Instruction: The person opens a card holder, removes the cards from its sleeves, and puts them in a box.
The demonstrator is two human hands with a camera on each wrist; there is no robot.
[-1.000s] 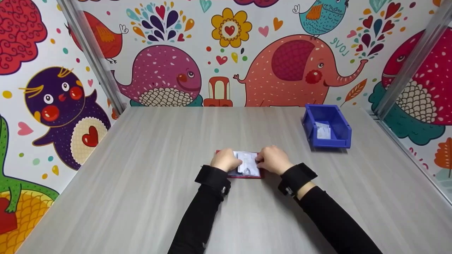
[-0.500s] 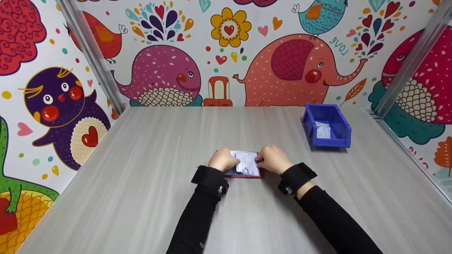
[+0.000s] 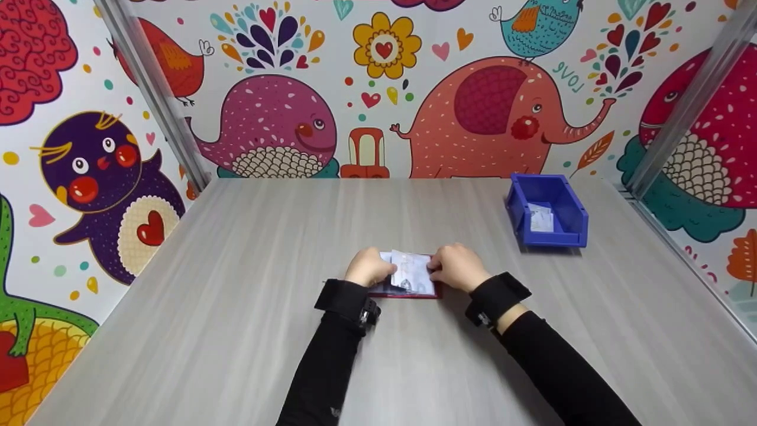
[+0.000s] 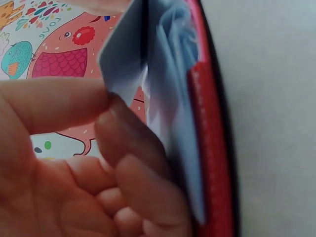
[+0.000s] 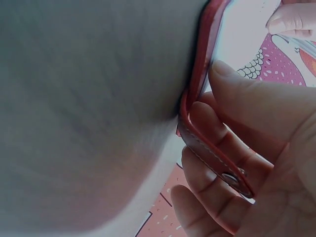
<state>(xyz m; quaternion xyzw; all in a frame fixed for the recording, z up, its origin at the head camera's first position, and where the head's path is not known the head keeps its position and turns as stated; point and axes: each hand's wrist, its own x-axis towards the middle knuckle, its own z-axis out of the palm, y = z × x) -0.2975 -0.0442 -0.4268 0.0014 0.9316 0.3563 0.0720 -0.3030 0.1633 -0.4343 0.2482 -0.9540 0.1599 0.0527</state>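
A red card holder (image 3: pixel 439 290) with a stitched edge lies on the table, with pale, thin pages (image 4: pixel 173 98) fanned out from it. My left hand (image 3: pixel 370 267) is at its left side. In the left wrist view the thumb and index finger pinch the corner of one raised pale page (image 4: pixel 123 54). My right hand (image 3: pixel 460 267) grips the holder's right edge, thumb on top. In the right wrist view a red strap (image 5: pixel 212 155) with a metal snap hangs out across the curled fingers of that hand.
At the back right of the table (image 3: pixel 266 236) stands a blue bin (image 3: pixel 553 238) with several white cards (image 3: pixel 540 219) inside. Printed cartoon walls (image 3: pixel 378 89) enclose the back and sides. Black bands (image 3: pixel 498 296) circle both wrists.
My left hand has shifted slightly to the left, drawing the left edge of the pale page up and leftward. My right hand has stayed at the holder's right edge.
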